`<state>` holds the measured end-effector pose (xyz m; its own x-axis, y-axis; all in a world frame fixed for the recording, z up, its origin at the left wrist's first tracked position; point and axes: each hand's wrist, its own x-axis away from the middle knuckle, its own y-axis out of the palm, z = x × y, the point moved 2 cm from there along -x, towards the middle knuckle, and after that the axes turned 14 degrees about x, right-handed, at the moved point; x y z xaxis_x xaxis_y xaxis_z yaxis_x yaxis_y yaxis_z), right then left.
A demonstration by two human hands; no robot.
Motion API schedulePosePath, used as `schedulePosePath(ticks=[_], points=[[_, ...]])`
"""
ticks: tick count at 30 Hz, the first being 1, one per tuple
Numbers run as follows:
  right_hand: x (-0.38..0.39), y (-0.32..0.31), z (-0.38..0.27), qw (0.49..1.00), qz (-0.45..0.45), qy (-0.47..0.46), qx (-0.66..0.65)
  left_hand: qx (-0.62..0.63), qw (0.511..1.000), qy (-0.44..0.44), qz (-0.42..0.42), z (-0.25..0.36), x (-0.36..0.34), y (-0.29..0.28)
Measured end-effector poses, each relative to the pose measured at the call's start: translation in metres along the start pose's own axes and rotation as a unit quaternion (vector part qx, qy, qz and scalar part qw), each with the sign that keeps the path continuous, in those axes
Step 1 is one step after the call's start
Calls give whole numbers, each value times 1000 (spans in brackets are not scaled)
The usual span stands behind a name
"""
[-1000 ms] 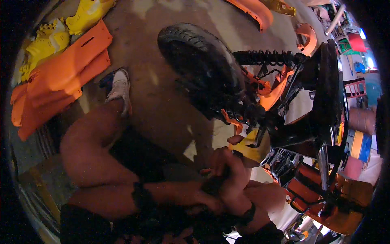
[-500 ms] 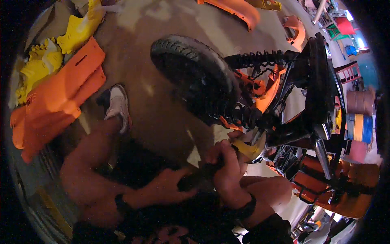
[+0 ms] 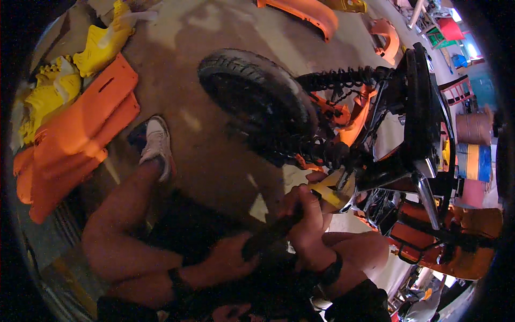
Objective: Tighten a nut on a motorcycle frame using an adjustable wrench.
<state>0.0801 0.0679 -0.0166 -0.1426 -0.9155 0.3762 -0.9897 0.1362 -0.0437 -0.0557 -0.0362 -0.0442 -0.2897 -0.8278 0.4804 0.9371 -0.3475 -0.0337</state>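
Black metal vehicle frame [image 3: 424,129]: right of hands | dark elongated object [image 3: 270,236]: slants between hands | left hand [image 3: 229,256]: drawn back from right hand [image 3: 310,221], two-handed hold now wider | fingers: left curled round lower end, right round upper

Flat orange plastic panels [image 3: 80,137] overlapping at left, moulded yellow plastic pieces [image 3: 102,48] beside them, arched orange plastic piece [image 3: 395,43] — upper right.
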Motion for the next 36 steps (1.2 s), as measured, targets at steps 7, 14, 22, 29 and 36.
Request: schedulePosePath(ticks=[7,14,22,29,36], points=[[-2,-3,3,999,34,-23,10,-56,998,-6,-13,-18,-12,16],[-5,-9,10,997,13,-64,32,-40,999,-8,37,-11,-9,23],[2,-8,-1,1000,12,-22,9,116,989,17,89,20,4,31],[0,-15,2,999,-3,-22,31,204,977,-53,13,6,-11,46],[1,-20,2,996,-77,-13,41,128,990,-22,51,14,-5,53]])
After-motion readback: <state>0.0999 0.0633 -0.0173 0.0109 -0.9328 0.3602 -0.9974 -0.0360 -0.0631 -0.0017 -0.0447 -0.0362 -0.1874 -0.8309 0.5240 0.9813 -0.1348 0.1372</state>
